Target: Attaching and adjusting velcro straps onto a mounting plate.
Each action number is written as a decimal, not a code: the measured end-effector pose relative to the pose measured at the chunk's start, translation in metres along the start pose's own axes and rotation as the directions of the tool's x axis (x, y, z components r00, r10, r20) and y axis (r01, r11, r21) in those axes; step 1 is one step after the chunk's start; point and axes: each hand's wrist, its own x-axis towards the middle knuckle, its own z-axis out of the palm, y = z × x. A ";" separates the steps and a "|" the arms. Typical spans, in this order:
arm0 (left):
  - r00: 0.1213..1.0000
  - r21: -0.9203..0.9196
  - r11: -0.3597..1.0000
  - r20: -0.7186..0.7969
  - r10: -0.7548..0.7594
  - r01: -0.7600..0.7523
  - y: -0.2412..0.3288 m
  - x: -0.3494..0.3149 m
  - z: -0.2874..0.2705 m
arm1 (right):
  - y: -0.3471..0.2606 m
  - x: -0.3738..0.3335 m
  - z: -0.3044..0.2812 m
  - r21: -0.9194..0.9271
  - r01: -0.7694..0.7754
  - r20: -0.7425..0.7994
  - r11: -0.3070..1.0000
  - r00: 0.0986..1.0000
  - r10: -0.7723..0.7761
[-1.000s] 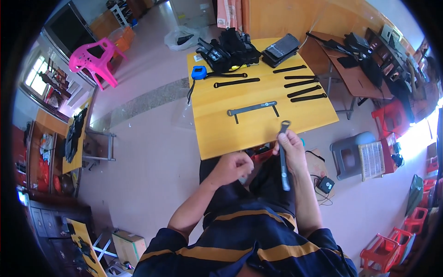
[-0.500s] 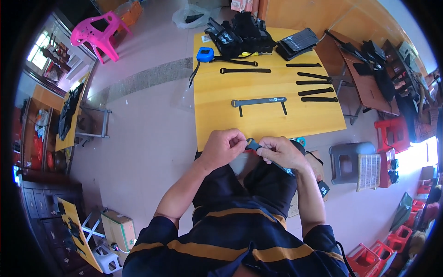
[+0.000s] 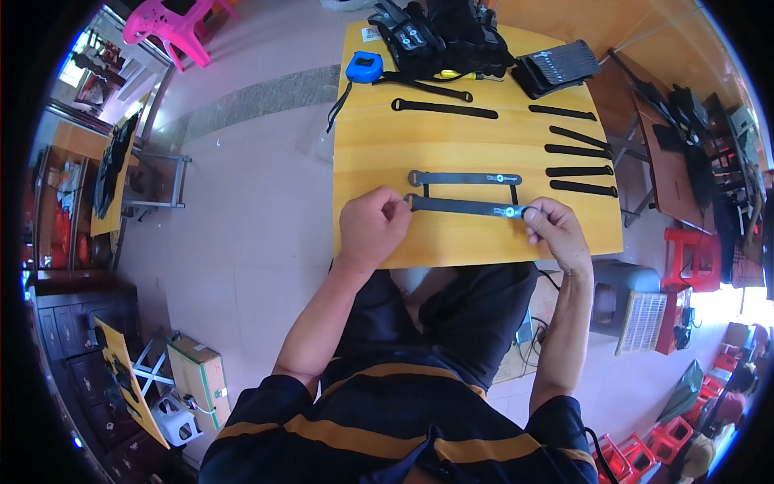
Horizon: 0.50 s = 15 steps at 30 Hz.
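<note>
From where I stood, a person sat at a yellow table [image 3: 371,153], drawing a dark grey strap [image 3: 459,206] level across its near side. The left hand [image 3: 373,230], fingers curled nearly closed, gripped the ring end; the right hand [image 3: 562,234] pinched the other end between thumb and fingers. Just beyond lay a matching grey strap [image 3: 463,178], with two short black strips [image 3: 515,194] reaching toward the held one. Whether the held strap touched the tabletop, I could not tell
</note>
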 end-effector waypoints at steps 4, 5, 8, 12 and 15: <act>0.996 0.148 0.987 -0.046 0.077 -0.070 -0.002 0.007 0.010 | 0.016 0.016 0.006 0.094 0.003 -0.081 0.996 0.997 0.004; 0.994 0.172 0.981 -0.053 0.095 -0.085 -0.004 0.008 0.012 | 0.018 0.018 0.008 0.056 0.023 -0.125 0.998 0.992 -0.016; 0.993 0.205 0.975 -0.067 0.101 -0.085 -0.002 0.013 0.017 | 0.019 0.023 0.012 -0.017 0.037 -0.199 0.999 0.979 -0.039; 0.991 0.249 0.965 -0.082 0.104 -0.080 -0.004 0.019 0.021 | 0.021 0.032 0.015 -0.056 0.054 -0.269 0.997 0.961 -0.067; 0.994 0.274 0.960 -0.066 0.082 -0.061 -0.005 0.023 0.024 | 0.023 0.039 0.014 -0.028 0.056 -0.291 0.998 0.955 -0.062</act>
